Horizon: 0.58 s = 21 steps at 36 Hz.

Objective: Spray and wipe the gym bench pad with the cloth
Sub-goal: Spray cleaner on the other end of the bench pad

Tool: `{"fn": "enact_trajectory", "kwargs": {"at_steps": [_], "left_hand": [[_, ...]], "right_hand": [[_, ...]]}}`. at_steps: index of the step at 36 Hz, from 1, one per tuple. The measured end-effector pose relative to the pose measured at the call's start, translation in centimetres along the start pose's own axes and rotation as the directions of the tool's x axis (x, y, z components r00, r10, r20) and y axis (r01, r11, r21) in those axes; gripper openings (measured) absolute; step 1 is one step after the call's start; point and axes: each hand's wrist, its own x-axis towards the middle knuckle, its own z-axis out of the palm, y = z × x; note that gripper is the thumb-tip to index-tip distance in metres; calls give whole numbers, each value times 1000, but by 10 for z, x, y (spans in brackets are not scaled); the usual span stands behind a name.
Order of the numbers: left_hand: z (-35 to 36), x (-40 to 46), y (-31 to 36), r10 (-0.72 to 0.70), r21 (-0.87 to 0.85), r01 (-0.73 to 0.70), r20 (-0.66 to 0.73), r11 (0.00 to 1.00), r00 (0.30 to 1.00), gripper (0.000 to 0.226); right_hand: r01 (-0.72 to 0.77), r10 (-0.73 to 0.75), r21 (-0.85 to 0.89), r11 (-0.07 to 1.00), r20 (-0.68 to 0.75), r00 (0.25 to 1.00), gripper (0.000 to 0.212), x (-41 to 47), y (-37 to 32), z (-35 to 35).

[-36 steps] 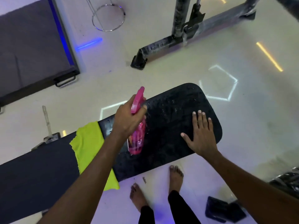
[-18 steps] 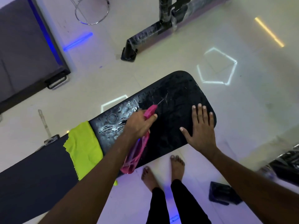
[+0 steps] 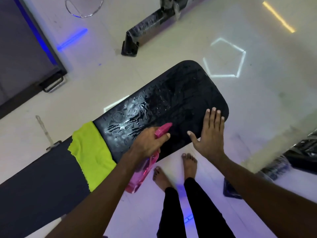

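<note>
Half the bench pad (image 3: 173, 107) is wet. Your left hand (image 3: 147, 143) grips the pink spray bottle (image 3: 145, 169); your right hand (image 3: 208, 134) rests flat. Aim at the dry end, then fetch the yellow cloth (image 3: 89, 152) draped beside the wet patch.
</note>
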Motion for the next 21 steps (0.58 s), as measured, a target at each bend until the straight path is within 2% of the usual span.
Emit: {"fn": "enact_trajectory", "kwargs": {"at_steps": [3, 7, 10, 16, 21], "left_hand": [[-12, -13, -19, -24, -107, 11, -124, 994, 992, 25], [-34, -29, -47, -141, -197, 95, -234, 976, 962, 45], [-48, -39, -70, -171, -232, 108, -276, 967, 946, 46], [-58, -53, -110, -210, -205, 147, -331, 968, 920, 48], [-46, -70, -123, -195, -165, 157, -247, 974, 949, 48]], "right_hand": [[113, -112, -62, 992, 31, 993, 104, -4, -12, 3], [321, -310, -129, 938, 100, 946, 103, -5, -48, 9], [413, -392, -133, 901, 154, 907, 102, -5, -76, 14], [461, -433, -140, 876, 193, 881, 93, -9, -101, 22], [435, -413, -99, 895, 189, 891, 91, -13, -104, 22]]}}
